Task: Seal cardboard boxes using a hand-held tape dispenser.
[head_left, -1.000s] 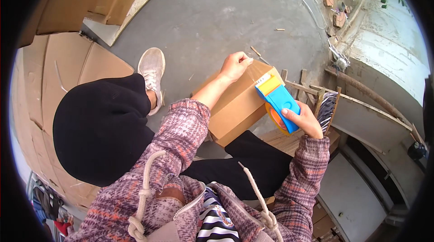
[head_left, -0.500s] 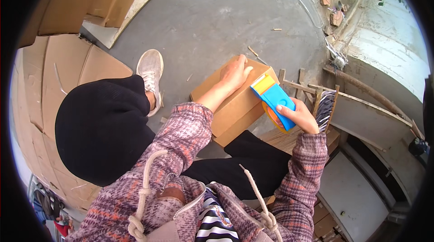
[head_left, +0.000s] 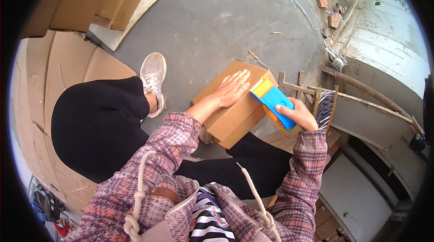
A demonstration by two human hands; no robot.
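A closed brown cardboard box (head_left: 235, 122) sits tilted between my legs. Flat on its top lies my left hand (head_left: 232, 89), fingers stretched out and slightly spread. In my right hand (head_left: 296, 114) is a blue and yellow tape dispenser (head_left: 272, 98), thumb on its blue side. Its yellow front end is at the box's right edge; part of an orange-yellow tape roll shows beneath it. The fingers under the dispenser are mostly hidden.
Large cardboard sheets (head_left: 68, 65) stand at the left. Right of the box are a wooden frame (head_left: 307, 89) and a white panel (head_left: 357, 192). Sticks and broken bricks (head_left: 334, 19) lie on the grey concrete floor (head_left: 203, 16). My shoe (head_left: 153, 79) is left of the box.
My left hand has moved from the box's far edge back onto its top and flattened. My right hand still holds the tape dispenser at the box's right edge, nearly unmoved.
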